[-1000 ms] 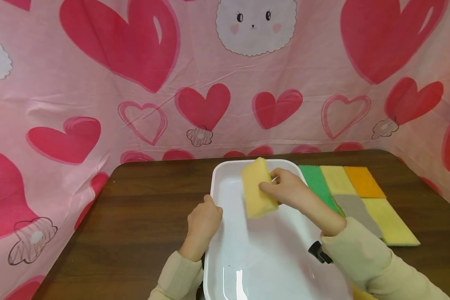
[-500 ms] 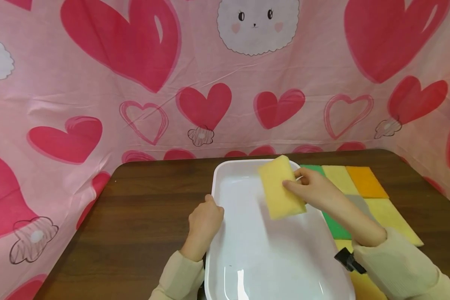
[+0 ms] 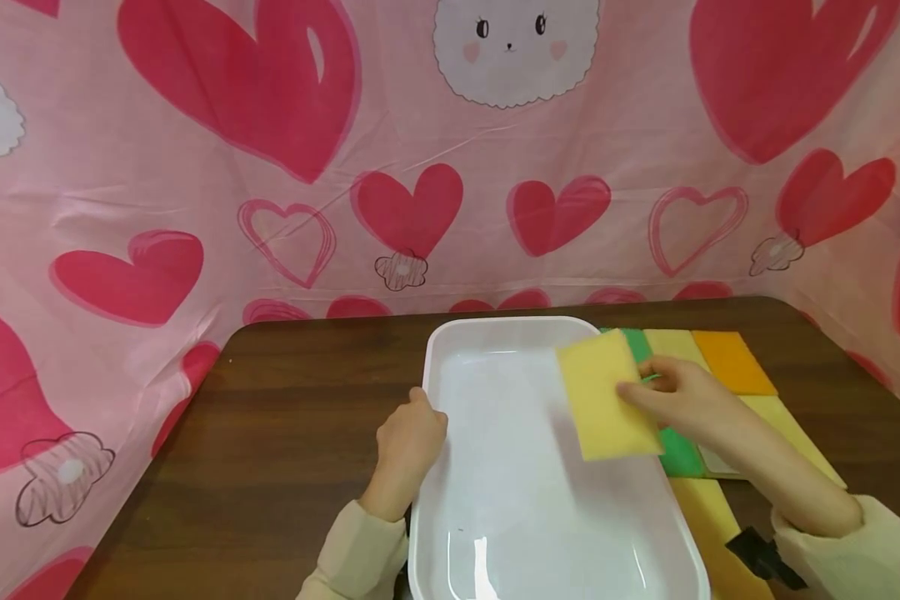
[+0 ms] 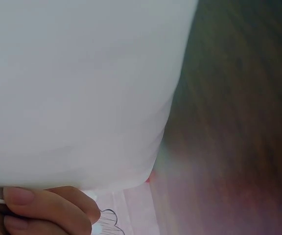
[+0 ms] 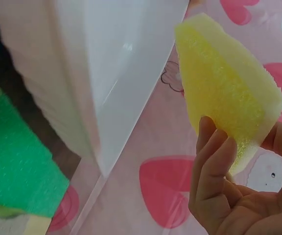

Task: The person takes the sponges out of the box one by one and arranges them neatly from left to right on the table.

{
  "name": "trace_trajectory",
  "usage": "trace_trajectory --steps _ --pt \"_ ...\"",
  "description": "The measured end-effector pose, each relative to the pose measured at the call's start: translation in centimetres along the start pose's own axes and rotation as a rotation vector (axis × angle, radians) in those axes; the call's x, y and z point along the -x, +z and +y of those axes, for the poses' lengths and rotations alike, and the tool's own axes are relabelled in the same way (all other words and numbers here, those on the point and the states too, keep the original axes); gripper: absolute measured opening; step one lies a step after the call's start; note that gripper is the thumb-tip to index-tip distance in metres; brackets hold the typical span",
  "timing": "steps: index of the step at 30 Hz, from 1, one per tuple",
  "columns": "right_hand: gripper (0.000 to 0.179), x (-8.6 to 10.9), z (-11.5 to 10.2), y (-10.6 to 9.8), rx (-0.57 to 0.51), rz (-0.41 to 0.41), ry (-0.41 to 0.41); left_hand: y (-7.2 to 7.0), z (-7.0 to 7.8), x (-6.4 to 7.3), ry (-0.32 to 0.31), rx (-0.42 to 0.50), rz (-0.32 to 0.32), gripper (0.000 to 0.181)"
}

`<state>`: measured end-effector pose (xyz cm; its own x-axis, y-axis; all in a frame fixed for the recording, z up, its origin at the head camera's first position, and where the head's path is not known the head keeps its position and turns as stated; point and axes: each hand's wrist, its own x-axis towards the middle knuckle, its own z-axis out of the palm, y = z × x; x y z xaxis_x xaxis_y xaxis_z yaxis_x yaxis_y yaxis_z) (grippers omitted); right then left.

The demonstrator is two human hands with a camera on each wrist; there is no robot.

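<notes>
My right hand (image 3: 686, 396) pinches a yellow sponge (image 3: 607, 400) by its right edge, between thumb and fingers. The sponge hangs tilted above the right side of a white tray (image 3: 525, 517). In the right wrist view the sponge (image 5: 224, 83) shows a rough yellow face and a paler layer, with the fingertips (image 5: 219, 152) pressed to its lower end. At the tray's left rim my left hand (image 3: 411, 437) grips the edge. Seen from the left wrist, curled fingers (image 4: 53, 210) hold the rim beside the tray's pale wall (image 4: 82, 98).
Flat sponge pads lie right of the tray: green (image 3: 678, 454), pale yellow (image 3: 795, 433) and orange (image 3: 735, 362). Another yellow piece (image 3: 712, 525) lies along the tray's near right side. Brown wood tabletop (image 3: 307, 417) extends left, and a pink heart-print cloth (image 3: 457, 142) hangs behind.
My right hand has carried the yellow sponge rightward, from over the middle of the tray to its right rim. The left hand and the tray stay where they were.
</notes>
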<state>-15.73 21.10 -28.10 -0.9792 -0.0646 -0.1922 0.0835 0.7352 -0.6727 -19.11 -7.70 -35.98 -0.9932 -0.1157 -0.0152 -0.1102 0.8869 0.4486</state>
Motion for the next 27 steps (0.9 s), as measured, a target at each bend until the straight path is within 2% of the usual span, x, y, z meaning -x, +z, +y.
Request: trace_trajectory --steps 7,15,23,27 --pt "0.047 1.2 2.0 -1.0 0.067 0.028 -0.034 0.0 -0.1 0.1 -0.009 0.004 -0.01 0.023" --pt "0.056 2.2 4.9 -2.6 0.132 0.017 0.017 -0.1 0.1 0.2 -0.01 0.006 -0.007 0.023" --pt "0.069 3.1 6.8 -3.3 0.09 0.007 0.076 -0.2 0.4 0.2 -0.018 0.008 -0.011 0.023" --pt "0.068 3.7 7.7 -3.6 0.067 -0.015 0.097 -0.1 0.4 0.3 -0.016 0.007 -0.013 0.021"
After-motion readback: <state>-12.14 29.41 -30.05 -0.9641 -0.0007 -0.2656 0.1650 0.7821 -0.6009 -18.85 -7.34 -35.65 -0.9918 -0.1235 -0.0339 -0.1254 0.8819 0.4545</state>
